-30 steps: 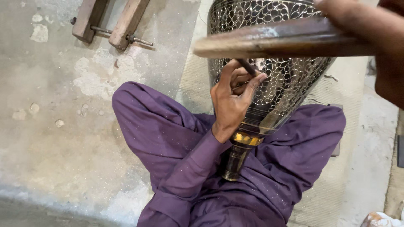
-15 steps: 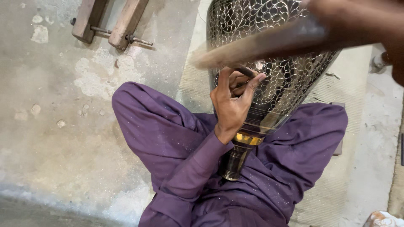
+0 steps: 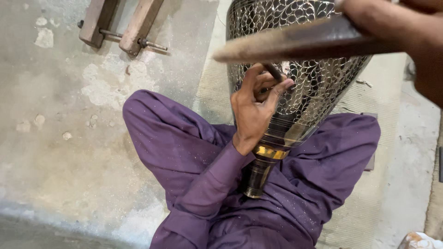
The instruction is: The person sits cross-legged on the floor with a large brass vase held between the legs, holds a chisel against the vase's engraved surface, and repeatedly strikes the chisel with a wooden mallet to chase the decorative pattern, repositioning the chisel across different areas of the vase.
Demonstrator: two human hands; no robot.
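A floor-level craft workshop: stained concrete floor [image 3: 69,138], wooden clamp [image 3: 121,25].

Blurred mallet [image 3: 304,41], right hand [image 3: 401,32] cropped

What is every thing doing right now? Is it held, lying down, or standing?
Big patterned metal vase: tilted, its neck resting in the purple-clad lap.
Thin dark metal punch: held, its tip hidden behind the blurred tool.
Long blurred wooden-handled tool: raised above the vase, held.
Left hand: pinching the punch.
Right hand: gripping the tool.
Wooden clamp with a metal rod: lying on the floor, untouched.
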